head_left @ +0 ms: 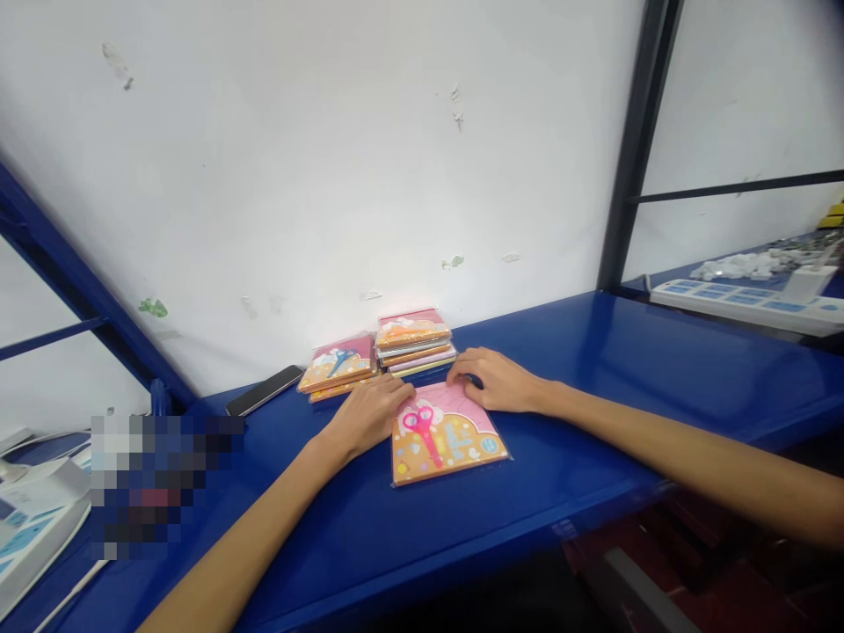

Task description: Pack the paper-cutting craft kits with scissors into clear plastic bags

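Observation:
A flat craft paper packet (454,440) in clear wrap lies on the blue table in front of me, pink at the top and orange below. Pink scissors (425,431) show on its front. At its upper left edge, my left hand (373,411) has its fingers closed on the packet. My right hand (499,380) curls over the upper right edge, thumb and fingers bent together there; the exact contact of the fingertips is partly hidden. Just behind stands a stack of similar packets (414,338), with a lower pile (339,362) carrying blue scissors to its left.
A dark phone (265,390) lies left of the piles, against the white wall (343,158). Power strips sit at the far left (40,527) and far right (745,303). A dark post (636,149) rises at the table's back right. A blurred patch covers something at left.

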The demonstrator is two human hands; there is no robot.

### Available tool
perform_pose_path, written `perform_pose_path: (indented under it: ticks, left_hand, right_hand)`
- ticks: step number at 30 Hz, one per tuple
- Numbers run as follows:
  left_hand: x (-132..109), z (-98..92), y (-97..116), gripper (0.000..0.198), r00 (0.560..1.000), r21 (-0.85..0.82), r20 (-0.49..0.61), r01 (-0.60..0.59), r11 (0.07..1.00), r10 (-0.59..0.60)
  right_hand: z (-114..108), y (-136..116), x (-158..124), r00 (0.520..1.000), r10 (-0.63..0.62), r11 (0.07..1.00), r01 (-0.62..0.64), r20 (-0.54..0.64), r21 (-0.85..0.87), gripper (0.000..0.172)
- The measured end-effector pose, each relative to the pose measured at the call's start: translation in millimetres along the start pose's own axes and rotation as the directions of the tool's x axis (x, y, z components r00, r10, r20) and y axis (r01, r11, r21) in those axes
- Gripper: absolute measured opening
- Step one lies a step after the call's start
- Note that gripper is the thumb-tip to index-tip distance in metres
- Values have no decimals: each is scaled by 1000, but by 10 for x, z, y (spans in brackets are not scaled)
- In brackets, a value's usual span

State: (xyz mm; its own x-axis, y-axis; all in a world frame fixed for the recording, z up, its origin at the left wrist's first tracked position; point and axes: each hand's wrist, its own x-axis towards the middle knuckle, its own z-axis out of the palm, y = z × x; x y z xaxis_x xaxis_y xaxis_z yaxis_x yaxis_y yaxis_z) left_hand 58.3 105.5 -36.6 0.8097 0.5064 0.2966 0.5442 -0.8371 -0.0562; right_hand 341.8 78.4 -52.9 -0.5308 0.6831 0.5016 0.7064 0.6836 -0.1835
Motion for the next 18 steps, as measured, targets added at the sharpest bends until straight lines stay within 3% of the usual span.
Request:
perform_pose_path:
  ticks: [5,18]
  left_hand:
    - [-4,-59,111,29,994,-108,-65,78,991,-86]
    - [26,-29,236,38,999,-157,-24,24,987,-28]
  right_hand:
    - [-47,-44,-8,1000,6,1000,-6,12,20,36]
    - [45,-78,17,1000,-11,1000,11,25,19,41]
